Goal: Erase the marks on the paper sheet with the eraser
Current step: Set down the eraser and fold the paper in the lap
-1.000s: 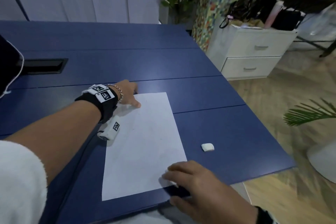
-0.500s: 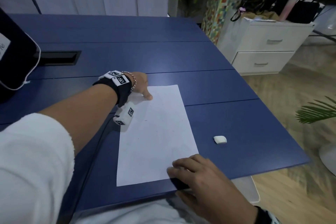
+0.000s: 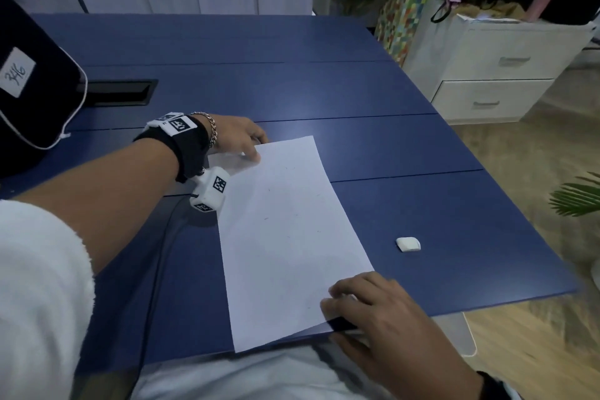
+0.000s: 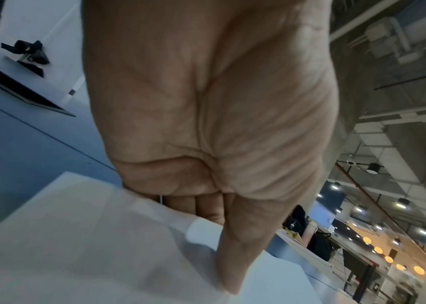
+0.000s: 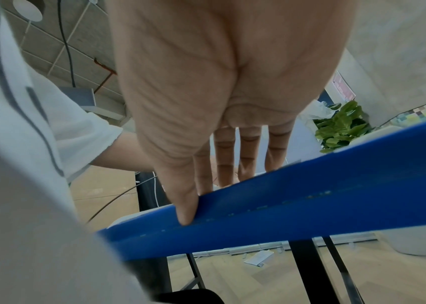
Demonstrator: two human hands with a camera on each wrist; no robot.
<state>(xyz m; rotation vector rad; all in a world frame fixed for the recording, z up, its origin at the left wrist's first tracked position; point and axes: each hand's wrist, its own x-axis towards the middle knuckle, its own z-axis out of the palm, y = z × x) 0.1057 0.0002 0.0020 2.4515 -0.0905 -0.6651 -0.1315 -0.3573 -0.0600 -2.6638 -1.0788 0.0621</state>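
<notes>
Paper sheet (image 3: 285,237) lies flat on blue table (image 3: 422,204), long side running away from the person, near corner reaching the table's front edge. Left hand (image 3: 233,136) sits at the sheet's far left corner; in the left wrist view its thumb lies along the paper (image 4: 76,246) with fingers curled behind the lifted corner, so it looks pinched, though blur makes it hard to be sure. Right hand (image 3: 383,312) is at the near right corner: fingers lie fairly straight on top of the sheet, thumb (image 5: 186,207) pressed against the table's front edge (image 5: 310,195), nothing clasped. Sheet carries a few faint small marks (image 3: 266,218) around its middle, too small to read. Eraser (image 3: 408,244), small and white, rests on the table to the right of the sheet, well apart from both hands, untouched. Left wrist wears a black strap with white tagged blocks (image 3: 211,188) and a chain bracelet (image 3: 212,130). Dark bag (image 3: 29,91) with a white label sits at the table's far left, beside a black slot (image 3: 120,92) in the tabletop. White drawer unit (image 3: 493,75) stands past the table on the right.
</notes>
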